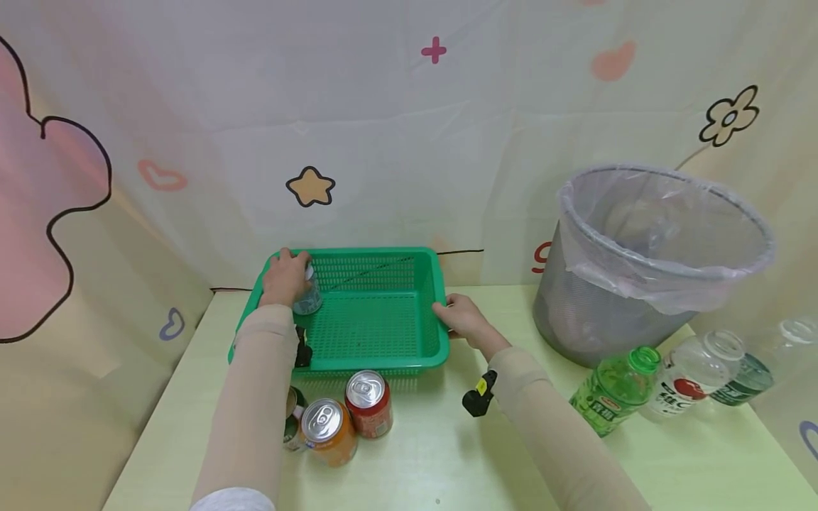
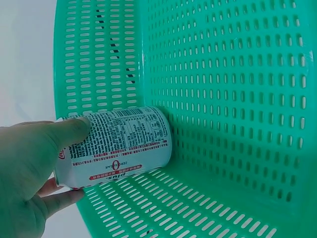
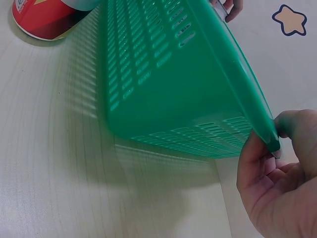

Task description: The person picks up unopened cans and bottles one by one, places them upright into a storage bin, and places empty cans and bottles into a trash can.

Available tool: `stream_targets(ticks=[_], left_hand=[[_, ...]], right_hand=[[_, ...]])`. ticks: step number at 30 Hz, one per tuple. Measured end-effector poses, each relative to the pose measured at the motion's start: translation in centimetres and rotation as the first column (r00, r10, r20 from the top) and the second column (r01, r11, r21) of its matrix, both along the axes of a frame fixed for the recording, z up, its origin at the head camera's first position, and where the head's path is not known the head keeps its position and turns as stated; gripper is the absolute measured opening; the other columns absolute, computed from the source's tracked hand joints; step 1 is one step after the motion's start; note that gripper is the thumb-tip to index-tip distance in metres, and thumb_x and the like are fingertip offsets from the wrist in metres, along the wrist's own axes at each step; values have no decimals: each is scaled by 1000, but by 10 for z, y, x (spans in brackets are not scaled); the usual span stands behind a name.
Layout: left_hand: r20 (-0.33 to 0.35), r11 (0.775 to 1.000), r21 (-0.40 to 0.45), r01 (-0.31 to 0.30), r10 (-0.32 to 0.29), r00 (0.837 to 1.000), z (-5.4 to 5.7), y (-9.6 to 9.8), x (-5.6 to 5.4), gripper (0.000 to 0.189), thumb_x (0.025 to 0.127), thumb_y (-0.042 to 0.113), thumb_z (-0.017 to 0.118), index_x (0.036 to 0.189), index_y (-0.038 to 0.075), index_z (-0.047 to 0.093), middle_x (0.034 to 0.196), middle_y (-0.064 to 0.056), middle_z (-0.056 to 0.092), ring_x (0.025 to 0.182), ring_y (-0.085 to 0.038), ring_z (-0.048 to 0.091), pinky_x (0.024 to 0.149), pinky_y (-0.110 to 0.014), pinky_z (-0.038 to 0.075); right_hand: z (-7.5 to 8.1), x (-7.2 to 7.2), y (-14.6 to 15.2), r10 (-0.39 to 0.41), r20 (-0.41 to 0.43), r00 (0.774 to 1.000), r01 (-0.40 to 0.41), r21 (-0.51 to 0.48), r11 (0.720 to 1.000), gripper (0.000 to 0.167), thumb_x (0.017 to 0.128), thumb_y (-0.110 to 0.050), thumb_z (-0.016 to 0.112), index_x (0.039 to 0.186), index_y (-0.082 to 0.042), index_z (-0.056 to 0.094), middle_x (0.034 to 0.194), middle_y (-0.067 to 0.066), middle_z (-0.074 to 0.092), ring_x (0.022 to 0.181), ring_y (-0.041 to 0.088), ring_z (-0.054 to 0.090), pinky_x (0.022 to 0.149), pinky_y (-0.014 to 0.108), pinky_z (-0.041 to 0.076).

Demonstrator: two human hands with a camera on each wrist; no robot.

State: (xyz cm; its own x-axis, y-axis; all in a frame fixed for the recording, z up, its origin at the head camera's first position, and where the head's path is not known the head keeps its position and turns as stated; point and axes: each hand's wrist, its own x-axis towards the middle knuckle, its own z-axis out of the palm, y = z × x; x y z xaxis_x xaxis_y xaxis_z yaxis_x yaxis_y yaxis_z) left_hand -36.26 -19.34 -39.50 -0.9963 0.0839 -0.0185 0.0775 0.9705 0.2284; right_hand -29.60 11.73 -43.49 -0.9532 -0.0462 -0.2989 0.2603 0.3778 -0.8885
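A green plastic basket with slotted walls stands at the back of the table. My left hand reaches into its back left corner and grips a silver-white can by the upper end. In the left wrist view the can's far end is against the basket's floor, thumb on one side and fingers on the other. My right hand pinches the basket's right rim, thumb on top and fingers beneath, as the right wrist view shows.
In front of the basket stand a red can, an orange can and a dark green can, partly behind my left sleeve. A lined mesh bin stands at right, with a green bottle and clear bottles before it.
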Motion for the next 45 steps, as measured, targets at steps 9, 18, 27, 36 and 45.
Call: stream_targets(ticks=[9, 18, 27, 36, 45], left_hand=[[15, 1000, -6, -8, 8, 1000, 0, -1, 1, 51, 88, 15, 62, 133, 8, 40, 129, -27, 31, 111, -43, 36, 81, -53, 44], [20, 1000, 19, 13, -13, 1000, 12, -1, 6, 44, 90, 17, 53, 131, 6, 42, 131, -26, 32, 111, -43, 38, 84, -53, 43], [-4, 998, -42, 41, -41, 999, 28, -3, 5, 58, 89, 29, 51, 139, 6, 33, 136, -25, 32, 116, -43, 38, 83, -57, 43], [-2, 995, -29, 98, -98, 995, 51, -9, 20, 46, 91, 28, 51, 129, 4, 42, 127, -23, 39, 106, -39, 45, 79, -52, 44], [-39, 990, -26, 138, -139, 990, 62, -17, 44, 34, 93, 28, 49, 117, 4, 48, 112, -17, 45, 86, -30, 50, 70, -44, 44]], right_hand=[[-2, -1, -1, -2, 4, 1000, 2, 3, 1000, 29, 92, -21, 47, 109, 2, 52, 101, 15, 58, 80, 19, 62, 75, 40, 54], [0, -1, 0, -1, 6, 1000, 1, 13, 1000, 32, 93, -23, 47, 113, 2, 52, 100, 14, 58, 79, 18, 62, 69, 34, 55], [2, 0, 0, 6, 5, 1000, -6, 16, 1000, 35, 94, -23, 46, 117, 2, 50, 102, 15, 57, 80, 19, 62, 66, 31, 55], [3, 1, -3, 6, 8, 1000, -6, -4, 1000, 35, 94, -22, 45, 117, 3, 50, 104, 18, 57, 85, 24, 64, 70, 34, 55], [1, 0, -1, 10, 13, 1000, -10, -23, 1000, 35, 93, -22, 45, 117, 3, 49, 111, 23, 56, 96, 33, 61, 75, 39, 54]])
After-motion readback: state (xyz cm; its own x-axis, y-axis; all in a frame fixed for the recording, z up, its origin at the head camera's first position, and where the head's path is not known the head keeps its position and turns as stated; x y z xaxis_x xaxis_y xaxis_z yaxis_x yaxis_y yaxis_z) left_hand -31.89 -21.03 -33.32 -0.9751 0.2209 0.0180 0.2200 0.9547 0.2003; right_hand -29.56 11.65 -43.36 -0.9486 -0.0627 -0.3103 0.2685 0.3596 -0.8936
